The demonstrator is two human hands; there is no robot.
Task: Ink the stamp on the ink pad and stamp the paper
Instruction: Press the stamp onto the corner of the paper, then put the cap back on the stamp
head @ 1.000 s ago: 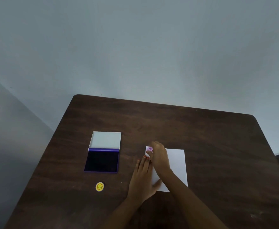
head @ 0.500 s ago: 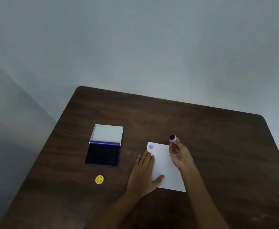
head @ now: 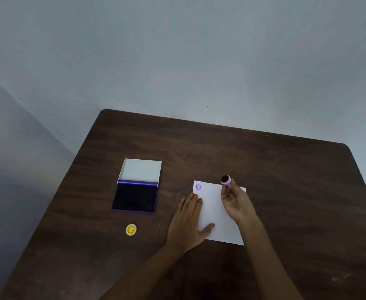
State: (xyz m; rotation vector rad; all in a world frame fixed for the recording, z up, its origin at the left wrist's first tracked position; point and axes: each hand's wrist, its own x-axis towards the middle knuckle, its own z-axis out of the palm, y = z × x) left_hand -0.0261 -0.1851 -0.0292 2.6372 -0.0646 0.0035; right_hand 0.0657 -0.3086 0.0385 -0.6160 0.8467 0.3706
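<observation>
- already the stamp (head: 226, 180) is off the sheet, held above the far edge of the paper (head: 218, 213) with its dark inked face tipped up toward the camera.
- right hand (head: 236, 202) has its fingers (head: 231, 187) clamped on the stamp's lilac body, palm turned up.
- one purple print (head: 198, 187) sits in the paper's far left corner, so the stamping looks done at least once.
- left hand (head: 188, 221) lies flat with fingers spread, resting on the paper's left edge and pinning it to the table (head: 286, 180).
- for another print, i'd re-ink first: the ink pad (head: 135, 197) lies open well to the left, lid folded back.
- press straight down, no rocking, and lift cleanly to avoid smearing.
- keep the sheet pinned so it doesn't lift with the stamp.
- a yellow smiley disc (head: 131, 229) lies near the pad, out of the way.
</observation>
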